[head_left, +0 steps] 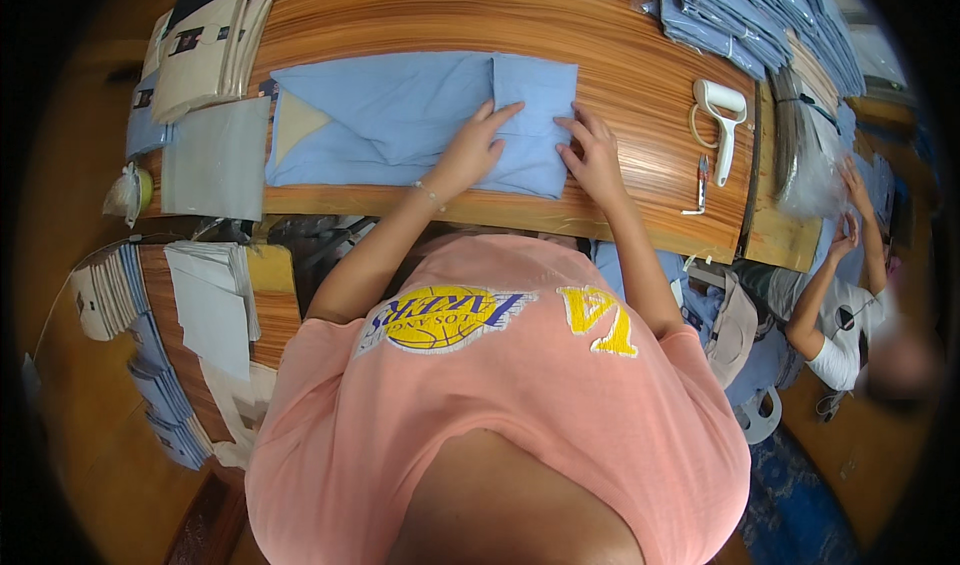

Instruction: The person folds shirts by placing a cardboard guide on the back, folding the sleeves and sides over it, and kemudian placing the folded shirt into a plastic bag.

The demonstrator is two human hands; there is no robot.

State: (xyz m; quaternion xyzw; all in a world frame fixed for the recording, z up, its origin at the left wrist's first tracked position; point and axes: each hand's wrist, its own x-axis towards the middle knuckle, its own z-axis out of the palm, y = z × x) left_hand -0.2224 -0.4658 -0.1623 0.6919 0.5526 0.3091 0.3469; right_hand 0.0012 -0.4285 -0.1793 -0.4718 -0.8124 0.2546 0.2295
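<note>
A light blue garment (390,115) lies folded into a long flat strip across the wooden table, with a beige triangle showing at its left end. Its right end is doubled over into a flat panel (535,90). My left hand (478,150) rests on the cloth by the inner edge of that panel, fingers apart. At the garment's right edge, my right hand (592,153) touches the fabric with spread fingertips. Neither hand is closed around anything.
A white lint roller (722,115) and a small snipping tool (702,187) lie to the right. Blue folded garments (715,15) are piled at the far right. Beige packs (205,55) and clear plastic sleeves (215,160) sit left. Another person (845,305) works at right.
</note>
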